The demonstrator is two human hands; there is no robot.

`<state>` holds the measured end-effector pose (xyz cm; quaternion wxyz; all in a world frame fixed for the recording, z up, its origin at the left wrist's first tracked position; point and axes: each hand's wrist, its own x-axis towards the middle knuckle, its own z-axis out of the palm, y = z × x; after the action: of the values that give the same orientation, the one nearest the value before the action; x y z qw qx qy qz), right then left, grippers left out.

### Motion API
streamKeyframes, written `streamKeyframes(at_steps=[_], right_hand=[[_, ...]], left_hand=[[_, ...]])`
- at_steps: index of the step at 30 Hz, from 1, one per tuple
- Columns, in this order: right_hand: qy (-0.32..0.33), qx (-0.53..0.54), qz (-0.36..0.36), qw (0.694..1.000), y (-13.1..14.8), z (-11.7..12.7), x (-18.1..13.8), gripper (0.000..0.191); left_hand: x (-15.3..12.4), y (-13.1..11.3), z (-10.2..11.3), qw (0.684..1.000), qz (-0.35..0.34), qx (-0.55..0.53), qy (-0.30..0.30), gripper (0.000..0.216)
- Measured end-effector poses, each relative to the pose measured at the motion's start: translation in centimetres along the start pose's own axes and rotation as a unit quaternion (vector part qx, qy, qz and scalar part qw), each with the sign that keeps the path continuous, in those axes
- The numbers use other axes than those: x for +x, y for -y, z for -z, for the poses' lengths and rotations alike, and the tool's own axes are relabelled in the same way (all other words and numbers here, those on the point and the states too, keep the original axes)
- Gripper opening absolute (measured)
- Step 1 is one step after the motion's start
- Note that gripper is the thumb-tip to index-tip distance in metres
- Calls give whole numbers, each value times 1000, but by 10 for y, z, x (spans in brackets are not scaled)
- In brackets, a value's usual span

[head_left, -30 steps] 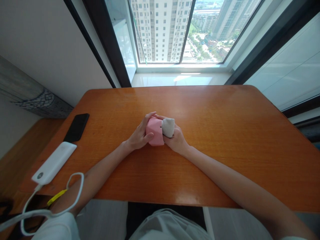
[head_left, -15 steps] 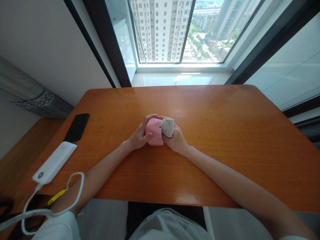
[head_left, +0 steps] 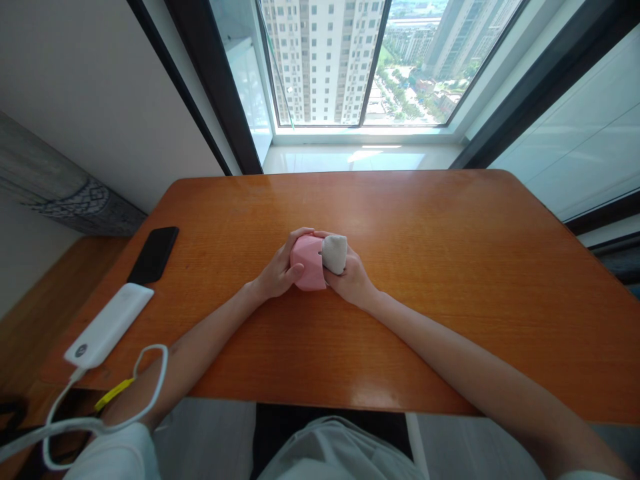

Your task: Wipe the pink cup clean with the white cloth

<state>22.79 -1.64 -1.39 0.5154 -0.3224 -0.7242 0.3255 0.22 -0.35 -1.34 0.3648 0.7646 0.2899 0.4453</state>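
Observation:
Over the middle of the table, my left hand [head_left: 281, 268] is closed round a pink faceted shell [head_left: 307, 262], with the thumb across its near face. A light grey block with rounded corners [head_left: 335, 255] sits against the shell's right side, its kind unclear. My right hand [head_left: 353, 277] is closed on this block from the right, its thumb low by the shell's edge. Fingers of both hands are partly hidden behind the two things. Whether block and shell are joined I cannot tell.
On the table's left side lie a black phone [head_left: 153, 255] and a white power bank [head_left: 109, 325]. A white cable [head_left: 163, 380] with a yellow tag [head_left: 114, 395] loops over my left forearm. The wooden table [head_left: 450, 267] reaches to a window [head_left: 325, 67] at the back.
The pink shell and the grey block have shifted very slightly left in my hands. The grip of both hands looks the same.

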Motion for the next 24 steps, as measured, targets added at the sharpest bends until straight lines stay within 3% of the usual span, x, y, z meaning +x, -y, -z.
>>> streamKeyframes(at_steps=[24], right_hand=[[8, 5, -7, 1000, 5, 2, 2, 39]], left_hand=[[1, -1, 0, 1000, 8, -10, -1, 90]])
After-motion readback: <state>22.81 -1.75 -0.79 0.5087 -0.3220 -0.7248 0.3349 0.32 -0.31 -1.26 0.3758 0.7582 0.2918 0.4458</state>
